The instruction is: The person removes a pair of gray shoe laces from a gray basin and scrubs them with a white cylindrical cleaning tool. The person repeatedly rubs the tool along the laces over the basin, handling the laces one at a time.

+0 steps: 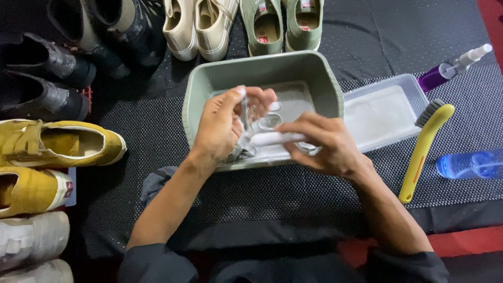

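Shoes are being lined up at left: two yellow ones (57,147), two white below. One green basin (262,78) is being crowded by both hands; left hand (220,128) fingers are being pinched on a lace (246,112), right hand (325,144) fingers wrapped round a white brush (275,138). One yellow brush (424,149) is being left beside.

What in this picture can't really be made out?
- The thing in the left hand: the fingers cover it, and it is wet and blurred.
- The end of the white handle under the right hand: hidden.
- The green tub's near floor: behind both hands.
- Bottom-left white shoes: cut off by the edge.
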